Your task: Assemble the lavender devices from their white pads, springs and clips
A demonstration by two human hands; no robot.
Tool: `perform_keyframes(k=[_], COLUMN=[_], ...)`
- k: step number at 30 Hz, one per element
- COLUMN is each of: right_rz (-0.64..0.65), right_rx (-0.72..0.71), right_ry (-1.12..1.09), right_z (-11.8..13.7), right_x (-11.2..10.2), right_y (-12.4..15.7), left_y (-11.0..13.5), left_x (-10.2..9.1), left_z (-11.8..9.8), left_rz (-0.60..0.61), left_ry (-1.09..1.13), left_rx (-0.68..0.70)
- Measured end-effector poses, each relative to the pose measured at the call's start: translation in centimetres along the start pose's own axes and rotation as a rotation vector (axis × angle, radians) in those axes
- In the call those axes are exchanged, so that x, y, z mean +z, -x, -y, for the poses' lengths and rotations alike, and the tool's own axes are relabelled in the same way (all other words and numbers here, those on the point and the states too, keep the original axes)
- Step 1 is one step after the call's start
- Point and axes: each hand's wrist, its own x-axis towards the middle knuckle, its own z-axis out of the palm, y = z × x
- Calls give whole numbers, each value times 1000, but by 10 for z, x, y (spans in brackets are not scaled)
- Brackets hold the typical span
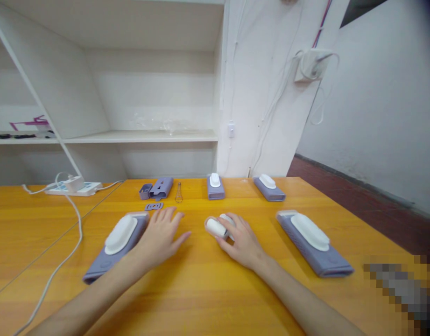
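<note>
My left hand (162,235) is over the table with its fingers spread and nothing in it. Just beyond its fingertips lies a flat purple plate with cut-outs (153,206). Behind that are a purple sleeve-like shell (162,187) and a small purple cup-like part (145,190). A thin wire coil, narrow at the top (179,192), stands or lies beside them. My right hand (241,238) curls around white cylinders (216,227) at the table's middle; its palm hides part of them. A purple case with a white oval piece on top (122,238) sits by my left wrist.
Similar purple cases with white pieces lie at right (314,242), back middle (215,187) and back right (270,187). A power strip (74,187) with a white cable (78,224) runs along the left. White shelves (148,136) rise behind the wooden table (186,298). A blurred-out object (400,284) is at lower right.
</note>
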Motion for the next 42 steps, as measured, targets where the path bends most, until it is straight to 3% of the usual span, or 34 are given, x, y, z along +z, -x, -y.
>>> perform_keyframes(k=[4, 7, 10, 15, 19, 28, 32, 36, 42], right_rz=[-48, -106, -165, -202, -204, -167, -157, -147, -134], right_rx=[66, 167, 297, 429, 445, 397, 330, 229, 142], right_ry=[71, 158, 270, 413, 474, 496, 469, 418, 316], right_z=[1, -2, -6, -8, -6, -5, -4, -2, 0], right_x=[1, 3, 6, 8, 7, 5, 6, 6, 3], right_y=[-1, -2, -3, -2, -1, -2, -1, -1, -2], left_y=[46, 70, 75, 58, 52, 61, 41, 3, -61], left_x=[-3, -1, -3, -10, -11, -15, -27, -36, -23], left_z=[55, 73, 69, 48, 44, 61, 55, 56, 76], left_rz=[-22, -12, 6, 70, 97, 83, 56, 3, -22], left_ry=[-269, -300, -280, -229, -173, -126, -130, -213, -310], left_rx=[-186, -152, -151, -201, -175, -112, -132, -220, -278])
